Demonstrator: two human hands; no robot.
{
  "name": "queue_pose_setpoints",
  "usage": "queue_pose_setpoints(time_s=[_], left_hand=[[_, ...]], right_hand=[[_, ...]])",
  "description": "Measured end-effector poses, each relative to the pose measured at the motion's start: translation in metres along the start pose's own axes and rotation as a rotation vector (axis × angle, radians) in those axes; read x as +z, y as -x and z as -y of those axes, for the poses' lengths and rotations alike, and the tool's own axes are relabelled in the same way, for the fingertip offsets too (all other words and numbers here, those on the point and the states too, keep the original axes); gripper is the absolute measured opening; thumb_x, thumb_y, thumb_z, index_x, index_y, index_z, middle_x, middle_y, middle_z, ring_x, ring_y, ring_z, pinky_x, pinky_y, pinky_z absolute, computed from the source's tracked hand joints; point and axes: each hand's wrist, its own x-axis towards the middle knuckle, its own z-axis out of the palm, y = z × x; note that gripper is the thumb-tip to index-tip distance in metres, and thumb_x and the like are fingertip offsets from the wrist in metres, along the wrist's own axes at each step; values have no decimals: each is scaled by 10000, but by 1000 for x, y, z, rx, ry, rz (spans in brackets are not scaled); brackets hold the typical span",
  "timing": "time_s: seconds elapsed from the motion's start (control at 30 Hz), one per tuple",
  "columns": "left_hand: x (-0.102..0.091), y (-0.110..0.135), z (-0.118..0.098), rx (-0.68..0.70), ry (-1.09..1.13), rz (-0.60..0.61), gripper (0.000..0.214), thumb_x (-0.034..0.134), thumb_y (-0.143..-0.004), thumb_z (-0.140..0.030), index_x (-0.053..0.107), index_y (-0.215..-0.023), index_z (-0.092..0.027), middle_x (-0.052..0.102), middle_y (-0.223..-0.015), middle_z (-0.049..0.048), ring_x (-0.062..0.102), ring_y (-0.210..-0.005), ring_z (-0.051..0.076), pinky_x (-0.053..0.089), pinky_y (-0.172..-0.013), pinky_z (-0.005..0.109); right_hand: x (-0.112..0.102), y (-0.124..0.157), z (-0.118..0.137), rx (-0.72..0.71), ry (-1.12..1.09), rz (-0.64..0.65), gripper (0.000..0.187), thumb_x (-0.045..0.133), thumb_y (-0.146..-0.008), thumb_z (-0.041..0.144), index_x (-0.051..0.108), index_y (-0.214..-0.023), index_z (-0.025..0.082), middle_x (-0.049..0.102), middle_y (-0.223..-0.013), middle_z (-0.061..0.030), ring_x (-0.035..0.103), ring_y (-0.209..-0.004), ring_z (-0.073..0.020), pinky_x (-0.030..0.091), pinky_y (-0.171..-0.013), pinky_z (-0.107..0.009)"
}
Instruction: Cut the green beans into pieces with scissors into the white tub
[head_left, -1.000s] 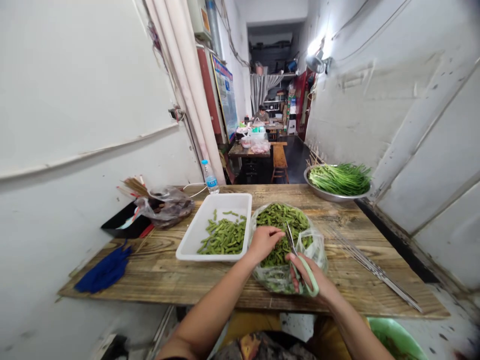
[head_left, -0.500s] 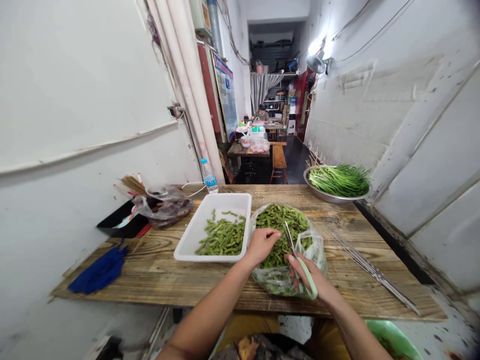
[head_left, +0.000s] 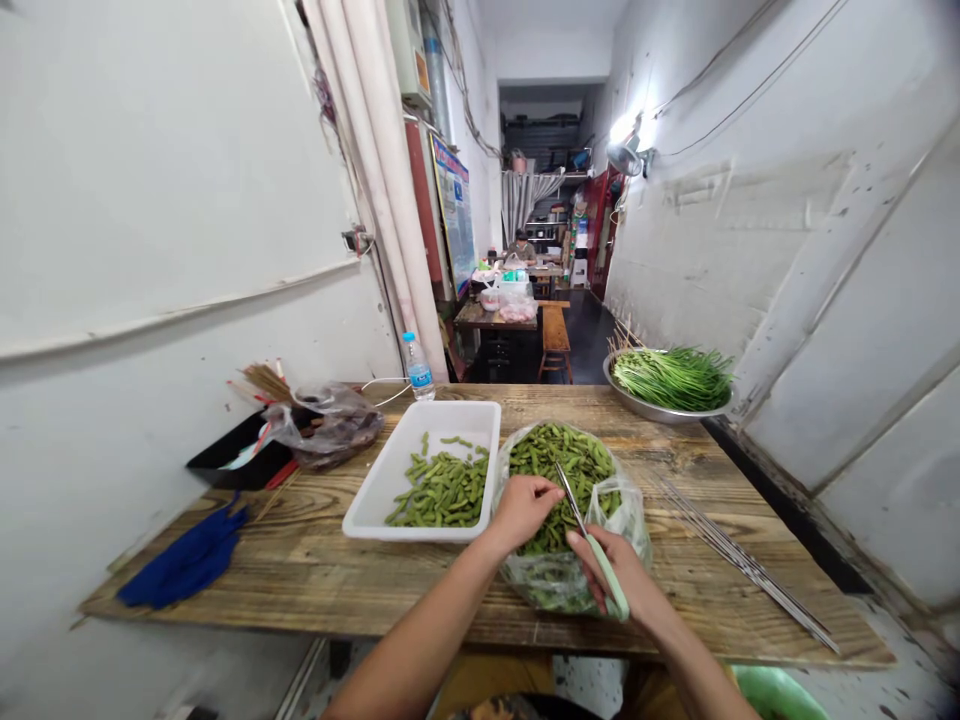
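My right hand (head_left: 628,568) grips a pair of scissors with pale green handles (head_left: 608,578), its blades together and pointing up and left over a heap of edamame pods (head_left: 562,452). The pods fill a clear plastic bag (head_left: 632,518) that lies open on the table. My left hand (head_left: 523,512) is pinched closed above the same heap, close to the blades; what sits between its fingertips is too small to make out. To the left of the bag stands a white plastic tray (head_left: 360,512), with more edamame pods (head_left: 450,485) spread in it.
A metal bowl of green stalks (head_left: 667,385) stands at the far right, with metal skewers (head_left: 750,570) nearer. Leftward are a water bottle (head_left: 418,370), a plastic bag (head_left: 330,425), a black tray (head_left: 225,460) and a blue cloth (head_left: 184,560). A person (head_left: 521,248) sits farther back.
The scissor blades, slightly apart before, have come together. My left hand stays pinched in nearly the same place over the pods. The view has tilted up a little.
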Motion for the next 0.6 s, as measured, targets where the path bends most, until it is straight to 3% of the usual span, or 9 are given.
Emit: queue_pose_setpoints(time_s=[0.13,0.27,0.4,0.6], left_hand=[[3,-2,8,-69,45,-82,261,618,-710,-251,646,-943,-137,590,-577,-32,507,-541,107,372,-550,213],[2,-1,9,-88,147,-133,156,631,-680,-203,631,-817,-129,522,-561,-47,465,-530,81,347,-524,193],[-2,2,2,-127,274,-61,175,603,-724,-227,678,-836,-116,552,-580,-13,486,-538,91,380,-526,210],[-3,6,-3,-160,370,86,236,549,-780,-298,652,-913,-132,662,-765,44,617,-684,141,465,-585,228]], right_hand=[[2,-2,-7,30,0,-31,446,545,-731,650,482,-744,209,394,-416,95,366,-276,-85,317,-257,-215],[2,-2,-10,12,-63,-22,473,508,-738,681,475,-760,209,438,-488,76,399,-328,-84,357,-305,-223],[0,2,-4,-42,-97,-7,464,492,-760,675,482,-794,212,466,-552,58,451,-423,-102,414,-394,-239],[-1,6,4,-38,-17,30,483,485,-746,697,462,-733,215,435,-507,60,418,-420,-105,389,-394,-242]])
